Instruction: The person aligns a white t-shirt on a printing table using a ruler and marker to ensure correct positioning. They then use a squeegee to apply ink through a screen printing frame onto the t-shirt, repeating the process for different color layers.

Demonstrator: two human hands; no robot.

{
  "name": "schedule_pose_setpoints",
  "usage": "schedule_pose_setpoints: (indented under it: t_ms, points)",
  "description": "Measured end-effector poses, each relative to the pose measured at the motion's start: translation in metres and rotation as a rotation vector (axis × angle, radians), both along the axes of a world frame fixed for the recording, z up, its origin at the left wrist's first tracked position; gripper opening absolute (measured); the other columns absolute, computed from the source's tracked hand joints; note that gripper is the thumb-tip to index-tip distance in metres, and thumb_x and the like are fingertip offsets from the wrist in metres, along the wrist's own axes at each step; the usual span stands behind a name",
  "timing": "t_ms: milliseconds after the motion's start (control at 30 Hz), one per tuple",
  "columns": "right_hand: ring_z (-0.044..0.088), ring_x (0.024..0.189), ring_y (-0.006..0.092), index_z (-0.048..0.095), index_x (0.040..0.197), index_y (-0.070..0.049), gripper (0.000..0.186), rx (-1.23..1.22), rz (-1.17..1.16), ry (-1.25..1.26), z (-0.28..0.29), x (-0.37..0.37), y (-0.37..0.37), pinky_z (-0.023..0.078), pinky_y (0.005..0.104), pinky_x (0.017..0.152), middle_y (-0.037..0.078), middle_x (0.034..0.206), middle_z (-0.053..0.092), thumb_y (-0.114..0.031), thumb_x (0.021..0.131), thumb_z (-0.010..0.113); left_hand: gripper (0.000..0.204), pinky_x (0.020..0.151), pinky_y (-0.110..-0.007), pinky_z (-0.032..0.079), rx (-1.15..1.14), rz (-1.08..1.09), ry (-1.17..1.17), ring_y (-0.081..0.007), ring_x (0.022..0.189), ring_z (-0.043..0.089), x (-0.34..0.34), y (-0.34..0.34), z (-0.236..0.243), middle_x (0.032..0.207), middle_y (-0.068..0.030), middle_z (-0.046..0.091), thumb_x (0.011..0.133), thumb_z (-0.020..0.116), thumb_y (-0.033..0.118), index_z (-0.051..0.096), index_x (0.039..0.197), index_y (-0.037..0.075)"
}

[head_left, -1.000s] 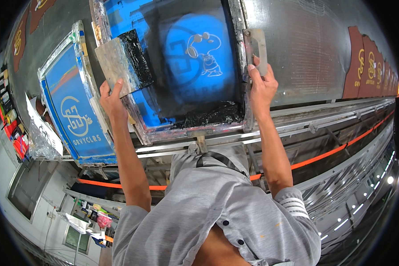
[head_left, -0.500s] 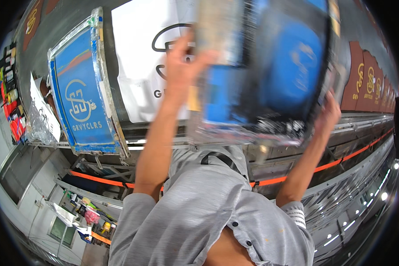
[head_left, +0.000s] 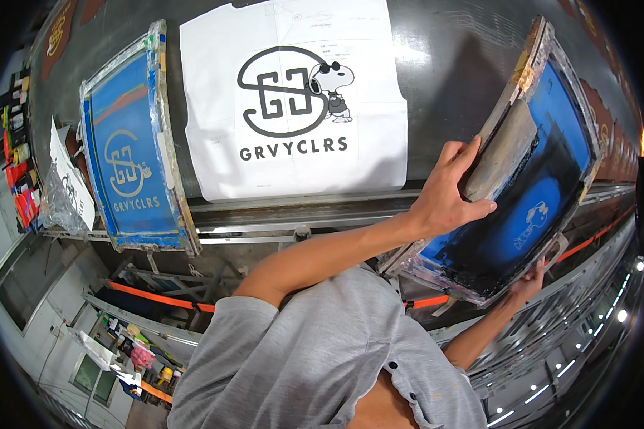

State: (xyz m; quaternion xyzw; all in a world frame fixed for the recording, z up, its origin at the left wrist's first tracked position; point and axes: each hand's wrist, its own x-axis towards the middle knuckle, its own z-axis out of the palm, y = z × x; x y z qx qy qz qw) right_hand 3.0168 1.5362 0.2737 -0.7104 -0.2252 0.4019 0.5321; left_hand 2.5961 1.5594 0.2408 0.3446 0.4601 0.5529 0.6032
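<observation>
My left hand (head_left: 452,187) grips the left edge of a framed printing screen (head_left: 572,132) and the squeegee (head_left: 501,150) lying on it, whose edge is black with ink. My right hand (head_left: 528,280) is closed on a metal bracket (head_left: 551,250) at the screen's lower right edge. The screen, blue mesh smeared black round a pale cartoon-dog stencil, is tilted at the right, beyond the table's near edge in part. Left of it, a white paper sheet (head_left: 293,182) with a black logo, lettering and cartoon dog lies on the dark table (head_left: 444,43).
Another blue screen (head_left: 129,100) lies to the left, beside crumpled plastic (head_left: 57,207) and paper. Brown printed pieces (head_left: 612,164) line the far right. A metal rail (head_left: 250,229) runs along the near edge, with an orange beam (head_left: 161,293) below. Coloured containers (head_left: 18,179) crowd the far left.
Both hands have carried the inked screen and squeegee rightward and tilted it, uncovering the white sheet that lay beneath. My left arm now reaches across my body to the right.
</observation>
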Motion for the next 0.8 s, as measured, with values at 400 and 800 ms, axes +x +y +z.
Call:
schedule_pose_setpoints:
  t_ms: [400, 800]
  points:
    - [0.035, 0.051, 0.0010, 0.052, 0.139, 0.005, 0.045, 0.040, 0.039, 0.119, -0.023, 0.031, -0.008, 0.037, 0.0181, 0.052, -0.010, 0.065, 0.046, -0.013, 0.098, 0.055, 0.105, 0.109, -0.032, 0.036, 0.048, 0.017, 0.054, -0.0254, 0.124, 0.046, 0.021, 0.002, 0.002, 0.130, -0.0169, 0.039, 0.073, 0.085, 0.017, 0.024, 0.152, -0.015]
    - [0.070, 0.097, 0.0239, 0.061, 0.124, 0.012, 0.038, 0.008, 0.255, 0.111, -0.053, 0.015, 0.090, 0.056, 0.0363, 0.085, 0.015, 0.112, 0.071, -0.015, 0.097, 0.059, 0.098, 0.115, -0.036, 0.036, -0.091, 0.193, -0.201, -0.0278, 0.134, 0.045, 0.015, 0.025, -0.056, 0.137, -0.0182, 0.039, 0.076, 0.084, 0.018, 0.027, 0.149, -0.015]
